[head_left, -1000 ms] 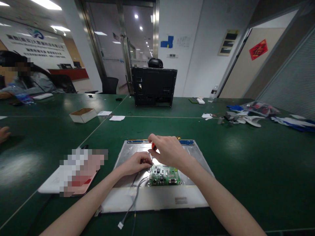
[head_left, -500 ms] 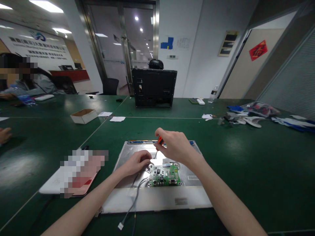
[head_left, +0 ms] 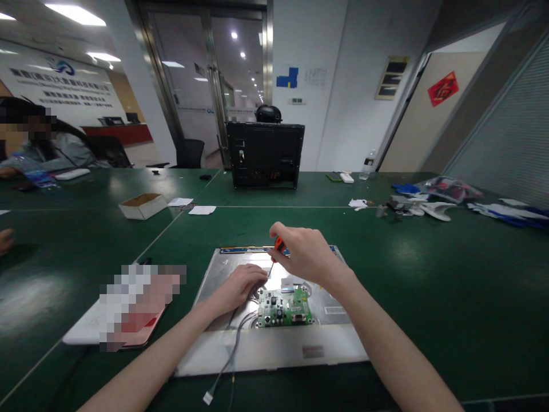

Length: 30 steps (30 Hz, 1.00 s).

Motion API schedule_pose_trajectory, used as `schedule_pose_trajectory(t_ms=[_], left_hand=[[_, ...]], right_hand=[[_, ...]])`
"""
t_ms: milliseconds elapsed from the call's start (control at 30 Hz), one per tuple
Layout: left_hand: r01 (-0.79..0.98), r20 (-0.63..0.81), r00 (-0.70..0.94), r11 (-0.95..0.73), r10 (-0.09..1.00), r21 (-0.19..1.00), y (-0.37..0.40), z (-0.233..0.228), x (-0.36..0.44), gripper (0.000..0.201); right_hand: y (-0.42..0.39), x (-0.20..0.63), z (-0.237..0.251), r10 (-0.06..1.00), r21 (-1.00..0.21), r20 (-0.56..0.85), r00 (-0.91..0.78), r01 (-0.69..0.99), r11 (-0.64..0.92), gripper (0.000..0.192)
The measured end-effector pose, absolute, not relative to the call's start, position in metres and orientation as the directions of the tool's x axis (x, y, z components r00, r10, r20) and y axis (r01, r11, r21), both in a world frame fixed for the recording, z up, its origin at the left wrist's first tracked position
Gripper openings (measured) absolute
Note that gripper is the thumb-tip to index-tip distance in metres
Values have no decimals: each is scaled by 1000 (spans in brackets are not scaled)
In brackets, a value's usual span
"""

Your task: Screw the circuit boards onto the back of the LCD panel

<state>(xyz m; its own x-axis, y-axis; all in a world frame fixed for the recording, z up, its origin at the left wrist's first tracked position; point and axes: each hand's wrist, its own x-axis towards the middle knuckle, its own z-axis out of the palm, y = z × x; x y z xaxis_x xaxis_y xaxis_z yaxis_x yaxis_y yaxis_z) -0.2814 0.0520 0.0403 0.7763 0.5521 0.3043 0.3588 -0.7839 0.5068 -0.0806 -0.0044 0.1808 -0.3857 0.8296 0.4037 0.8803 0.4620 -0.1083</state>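
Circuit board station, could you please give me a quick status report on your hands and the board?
Right hand grips screwdriver, tip above circuit board. Left hand rests on metal panel beside board. Grey cable trails off panel; nothing blocking.

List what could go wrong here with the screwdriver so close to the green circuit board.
The screwdriver in the right hand has its tip just above the circuit board; a slip might scratch it. The left hand rests beside that tip and could get poked. Loose cables trail off the metal panel and might snag a forearm.
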Motion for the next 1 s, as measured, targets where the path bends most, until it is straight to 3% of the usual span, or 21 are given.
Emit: schedule_pose_trajectory(t_ms=[433, 700, 1000], left_hand=[[495, 396, 643, -750, 655, 438, 55, 38, -286, 10], [510, 374, 685, -778, 625, 367, 53, 48, -289, 16], [550, 289, 684, -734, 669, 398, 6, 92, -292, 17]], right_hand=[[-7, -79, 182, 817, -110, 420, -395, 871, 478, 19], [-12, -73, 185, 813, -123, 416, -407, 861, 494, 21], [-15, -69, 191, 819, -133, 397, -415, 856, 499, 24]])
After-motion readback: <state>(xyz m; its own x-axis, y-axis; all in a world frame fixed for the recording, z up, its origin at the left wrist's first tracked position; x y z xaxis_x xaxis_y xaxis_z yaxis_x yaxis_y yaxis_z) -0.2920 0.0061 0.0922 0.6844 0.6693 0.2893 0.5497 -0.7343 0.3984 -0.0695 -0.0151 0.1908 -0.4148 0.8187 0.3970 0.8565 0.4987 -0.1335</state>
